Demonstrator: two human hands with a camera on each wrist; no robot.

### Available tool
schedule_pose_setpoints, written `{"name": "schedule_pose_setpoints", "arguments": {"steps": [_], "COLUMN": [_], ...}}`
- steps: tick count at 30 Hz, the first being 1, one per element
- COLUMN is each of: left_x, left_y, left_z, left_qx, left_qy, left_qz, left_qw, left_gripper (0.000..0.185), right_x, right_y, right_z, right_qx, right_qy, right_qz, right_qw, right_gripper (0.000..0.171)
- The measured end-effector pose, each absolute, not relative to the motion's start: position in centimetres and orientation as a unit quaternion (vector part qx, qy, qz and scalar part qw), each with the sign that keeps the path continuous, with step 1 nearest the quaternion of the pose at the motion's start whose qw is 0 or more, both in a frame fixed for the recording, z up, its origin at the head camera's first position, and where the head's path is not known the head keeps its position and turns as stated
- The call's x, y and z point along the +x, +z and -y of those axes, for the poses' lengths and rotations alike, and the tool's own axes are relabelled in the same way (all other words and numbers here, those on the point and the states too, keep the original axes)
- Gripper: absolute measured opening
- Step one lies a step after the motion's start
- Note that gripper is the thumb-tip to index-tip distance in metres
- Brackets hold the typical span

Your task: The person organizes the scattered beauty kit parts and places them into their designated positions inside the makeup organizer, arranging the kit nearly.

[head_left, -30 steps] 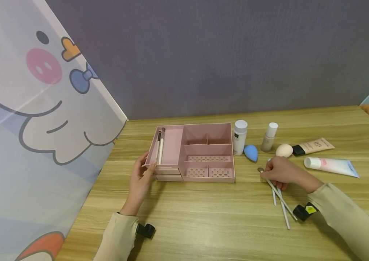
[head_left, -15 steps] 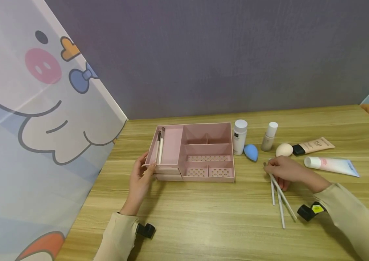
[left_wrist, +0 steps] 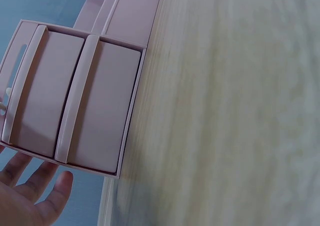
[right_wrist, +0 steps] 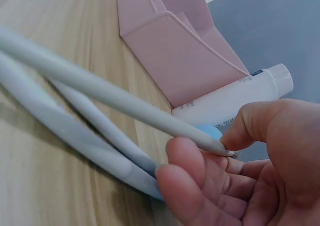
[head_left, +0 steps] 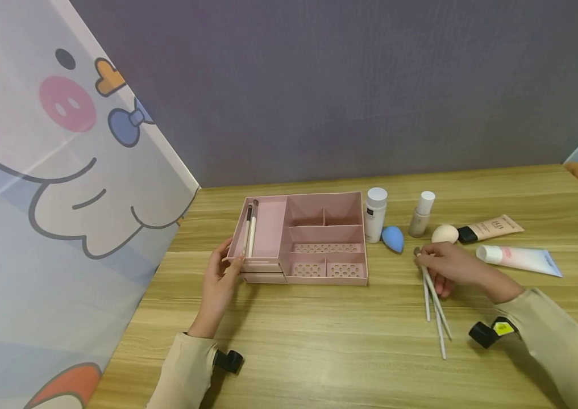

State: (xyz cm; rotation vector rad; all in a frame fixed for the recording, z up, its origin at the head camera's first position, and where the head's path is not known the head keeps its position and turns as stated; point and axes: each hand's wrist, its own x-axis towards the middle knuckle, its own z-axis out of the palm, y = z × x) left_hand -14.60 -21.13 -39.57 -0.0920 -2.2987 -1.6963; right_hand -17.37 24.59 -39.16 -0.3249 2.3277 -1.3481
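My left hand (head_left: pixel 219 281) holds the front left corner of a pink makeup organizer (head_left: pixel 327 281), thumb at the front, other fingers by the side. In the left wrist view, the fingers (left_wrist: pixel 35 191) show beside the box's two closed drawers (left_wrist: pixel 102 105). Two makeup brushes (head_left: pixel 253 233) lie in its top left tray. Over the table's right part, my right hand (head_left: pixel 449 266) pinches a pale makeup brush (right_wrist: pixel 115 100) near its bristle end between thumb and finger. Two more pale brush handles (right_wrist: pixel 80 131) run beneath it; their far ends are hidden behind the fingers.
Right of the organizer stand a white bottle (head_left: pixel 375 218) and a foundation bottle (head_left: pixel 421 215). A blue makeup sponge (head_left: pixel 393 239) and a cream sponge (head_left: pixel 445 233) lie before them. A BB cream tube (head_left: pixel 495 228) and a white-pink-blue tube (head_left: pixel 524 261) lie further right. A grey panel (head_left: pixel 329 96) rises behind.
My right hand has shifted slightly right, and the top brush has swung closer in line with the two beneath it. My left hand and the organizer have stayed put.
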Motion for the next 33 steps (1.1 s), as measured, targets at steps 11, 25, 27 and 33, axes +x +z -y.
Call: {"name": "schedule_pose_setpoints", "arguments": {"steps": [11, 25, 27, 33], "left_x": [-14.7, -14.6, -14.6, -14.6], "left_y": [-39.7, -39.6, -39.6, -39.6], "left_z": [21.2, 21.2, 21.1, 21.1], "left_qx": [-0.035, -0.034, -0.031, -0.030], "left_qy": [-0.588, -0.590, -0.589, -0.593], "left_qz": [0.795, 0.794, 0.795, 0.791], "left_qw": [0.144, 0.143, 0.141, 0.146], "left_gripper": [0.047, 0.047, 0.047, 0.046], "right_x": [-17.4, -17.1, -17.2, -17.1], "right_y": [-38.8, -38.7, -38.7, -38.8], "right_z": [-24.0, -23.5, -23.3, -22.7], "right_qx": [-0.098, -0.112, -0.113, -0.109], "right_qy": [-0.528, -0.575, -0.580, -0.597], "right_qz": [-0.815, -0.784, -0.780, -0.768], "right_qw": [0.219, 0.206, 0.207, 0.206], "right_gripper": [0.024, 0.024, 0.024, 0.022]}}
